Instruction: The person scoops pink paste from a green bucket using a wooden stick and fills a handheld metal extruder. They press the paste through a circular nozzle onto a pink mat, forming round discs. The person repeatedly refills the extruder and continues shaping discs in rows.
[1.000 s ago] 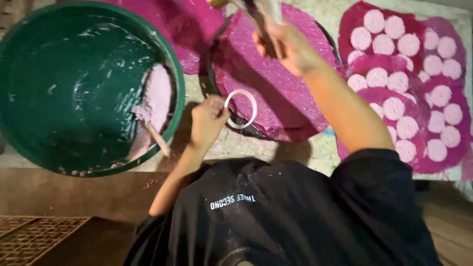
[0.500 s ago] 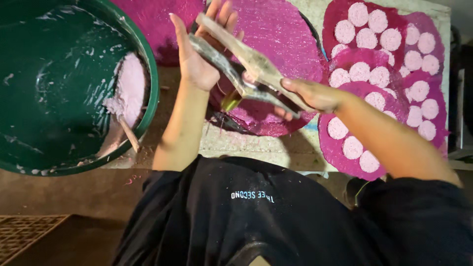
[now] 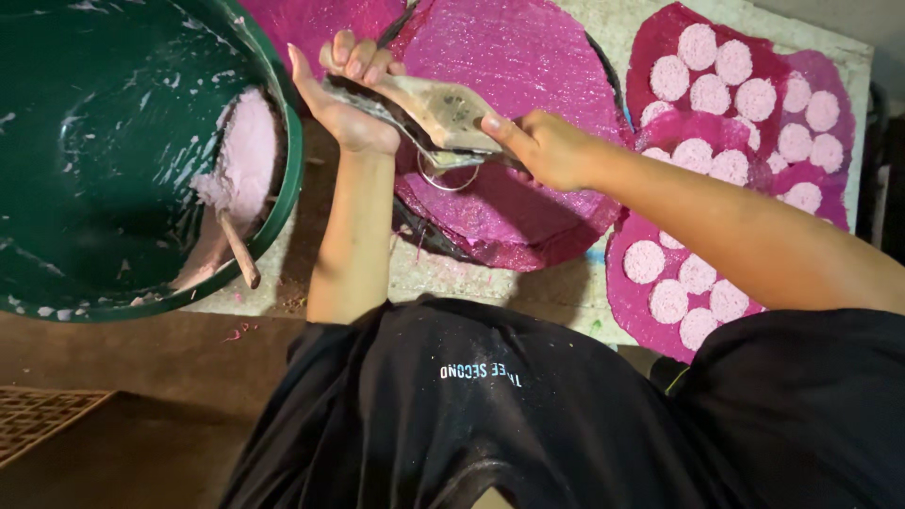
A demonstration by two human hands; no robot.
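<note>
Both hands meet over the pink sheet (image 3: 509,85): the left hand (image 3: 344,99) curls round the scraper (image 3: 438,113), the right hand (image 3: 547,149) grips its near end. A ring (image 3: 443,174) underneath is half hidden. The green basin (image 3: 104,141) at left is cut off.

Green basin (image 3: 283,179) cut off at top & left edges; its rim hides the upper end of the stick (image 3: 238,250). Flat tool (image 3: 443,111) partly covered by left hand (image 3: 344,94) & right hand (image 3: 547,149). Metal ring (image 3: 451,170) half hidden under it. Magenta sheet (image 3: 518,66) runs off top.
</note>
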